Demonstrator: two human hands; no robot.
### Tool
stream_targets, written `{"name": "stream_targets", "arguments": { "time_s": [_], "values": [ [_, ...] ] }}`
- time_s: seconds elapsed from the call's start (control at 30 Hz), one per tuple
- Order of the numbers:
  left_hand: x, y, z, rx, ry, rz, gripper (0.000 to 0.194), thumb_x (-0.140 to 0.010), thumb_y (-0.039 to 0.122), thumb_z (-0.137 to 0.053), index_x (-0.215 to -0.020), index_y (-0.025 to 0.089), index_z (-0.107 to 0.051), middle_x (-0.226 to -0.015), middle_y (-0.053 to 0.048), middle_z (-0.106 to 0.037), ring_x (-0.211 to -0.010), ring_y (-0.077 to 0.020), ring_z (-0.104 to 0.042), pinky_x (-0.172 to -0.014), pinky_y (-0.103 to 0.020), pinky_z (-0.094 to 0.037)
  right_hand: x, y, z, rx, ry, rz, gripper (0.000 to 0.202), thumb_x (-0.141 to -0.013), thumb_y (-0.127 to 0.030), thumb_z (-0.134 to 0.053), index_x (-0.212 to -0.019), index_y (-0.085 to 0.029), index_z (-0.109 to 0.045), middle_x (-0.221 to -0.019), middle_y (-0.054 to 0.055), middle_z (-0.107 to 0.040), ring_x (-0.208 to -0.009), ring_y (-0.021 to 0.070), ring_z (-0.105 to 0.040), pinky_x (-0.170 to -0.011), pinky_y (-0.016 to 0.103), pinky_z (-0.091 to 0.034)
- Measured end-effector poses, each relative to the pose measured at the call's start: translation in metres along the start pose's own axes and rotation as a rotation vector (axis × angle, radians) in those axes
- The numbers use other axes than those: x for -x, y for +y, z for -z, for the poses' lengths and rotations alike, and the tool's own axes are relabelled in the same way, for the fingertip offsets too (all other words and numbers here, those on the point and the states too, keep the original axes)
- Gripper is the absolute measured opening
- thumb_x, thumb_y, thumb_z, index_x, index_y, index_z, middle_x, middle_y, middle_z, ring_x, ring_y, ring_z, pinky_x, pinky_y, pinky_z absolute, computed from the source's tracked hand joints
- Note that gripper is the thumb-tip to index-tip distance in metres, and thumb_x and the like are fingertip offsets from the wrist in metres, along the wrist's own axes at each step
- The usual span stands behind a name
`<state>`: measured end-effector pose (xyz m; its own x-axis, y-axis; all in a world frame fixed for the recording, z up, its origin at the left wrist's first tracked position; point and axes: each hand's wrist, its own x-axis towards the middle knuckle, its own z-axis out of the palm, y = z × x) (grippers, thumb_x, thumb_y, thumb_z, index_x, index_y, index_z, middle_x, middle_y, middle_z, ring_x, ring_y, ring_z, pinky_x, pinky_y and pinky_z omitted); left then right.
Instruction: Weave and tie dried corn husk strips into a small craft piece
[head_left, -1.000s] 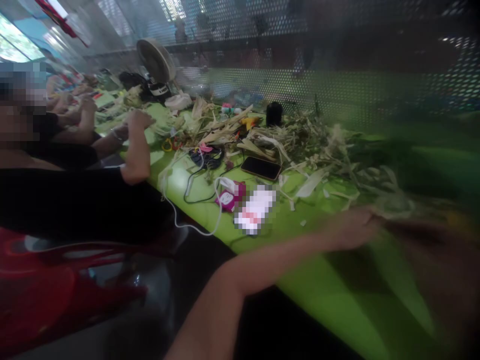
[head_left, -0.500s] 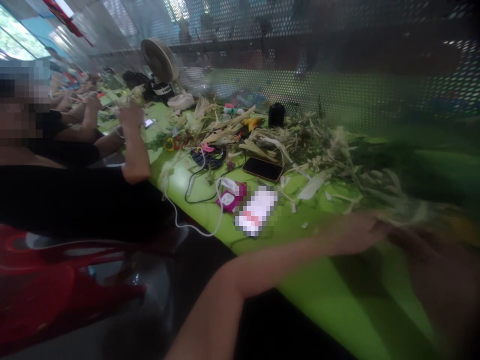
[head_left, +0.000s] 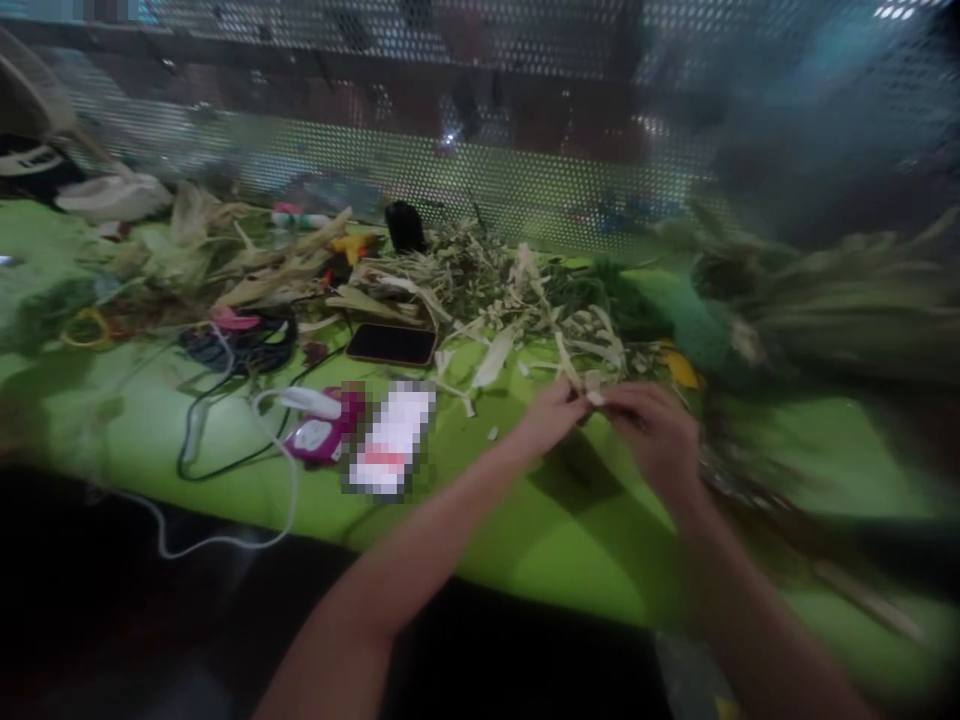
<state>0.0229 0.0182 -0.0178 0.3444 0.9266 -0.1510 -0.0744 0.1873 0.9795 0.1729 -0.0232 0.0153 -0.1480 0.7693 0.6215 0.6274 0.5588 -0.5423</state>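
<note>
Above the green table (head_left: 480, 540), my left hand (head_left: 556, 412) pinches a pale dried husk piece (head_left: 595, 392). Close beside it, my right hand (head_left: 652, 425) has its fingers closed on the same piece. Pale strips (head_left: 570, 350) rise just behind my fingertips. A heap of dried husks and stalks (head_left: 480, 265) lies beyond both hands. Something yellow (head_left: 681, 367) sits right behind my right hand. The finer details between my fingers are blurred.
A dark phone (head_left: 391, 344), a blurred-out bright phone (head_left: 394, 440), a magenta packet (head_left: 326, 430) and a white cable (head_left: 225, 543) lie left. A fan base (head_left: 116, 195) stands far left. A perforated metal screen (head_left: 480, 150) runs behind. Leafy material (head_left: 847, 300) is at right.
The view has swung to the right, so the neighbouring person and red chair have left it. Both my hands now show more clearly, nearer the middle, together at the husk piece.
</note>
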Motion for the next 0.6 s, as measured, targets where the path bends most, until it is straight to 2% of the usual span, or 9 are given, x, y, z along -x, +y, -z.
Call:
{"name": "stream_targets", "arguments": {
  "time_s": [0.17, 0.37, 0.5, 0.6],
  "values": [
    [0.007, 0.004, 0.004, -0.381, -0.048, -0.123, 0.010, -0.079, 0.021, -0.057, -0.087, 0.016, -0.060, -0.090, -0.004, -0.065, -0.082, -0.0156, -0.056, -0.079, -0.029, -0.047, 0.003, 0.005, 0.001, -0.049, -0.123, 0.032, 0.017, -0.089, -0.020, -0.062, -0.097, -0.028, -0.075, -0.095, 0.003, -0.074, -0.088, 0.0182, -0.069, -0.078, 0.031, -0.055],
    [0.016, 0.017, 0.003, -0.829, -0.153, -0.132, 0.023, -0.087, 0.029, -0.046, -0.088, 0.016, -0.064, -0.089, -0.011, -0.069, -0.079, -0.0225, -0.060, -0.079, -0.036, -0.048, 0.003, 0.008, 0.000, -0.080, -0.160, -0.116, 0.014, -0.086, -0.024, -0.064, -0.095, -0.026, -0.074, -0.090, 0.003, -0.075, -0.082, 0.0199, -0.069, -0.076, 0.033, -0.055],
    [0.020, 0.027, 0.000, -0.907, -0.234, -0.117, 0.026, -0.085, 0.030, -0.043, -0.089, 0.016, -0.065, -0.093, -0.012, -0.069, -0.081, -0.0246, -0.061, -0.079, -0.037, -0.048, 0.002, 0.005, 0.000, -0.085, -0.166, -0.222, 0.006, -0.082, -0.024, -0.066, -0.088, -0.022, -0.069, -0.083, 0.003, -0.072, -0.074, 0.0188, -0.067, -0.070, 0.032, -0.054],
    [0.024, 0.033, -0.001, -0.820, -0.236, -0.130, 0.024, -0.082, 0.029, -0.044, -0.090, 0.018, -0.063, -0.096, -0.009, -0.069, -0.086, -0.0236, -0.060, -0.082, -0.034, -0.047, 0.002, 0.004, 0.000, -0.092, -0.128, -0.327, 0.015, -0.077, -0.023, -0.071, -0.089, -0.021, -0.063, -0.077, 0.001, -0.069, -0.069, 0.0175, -0.065, -0.065, 0.029, -0.051]
  ]
}}
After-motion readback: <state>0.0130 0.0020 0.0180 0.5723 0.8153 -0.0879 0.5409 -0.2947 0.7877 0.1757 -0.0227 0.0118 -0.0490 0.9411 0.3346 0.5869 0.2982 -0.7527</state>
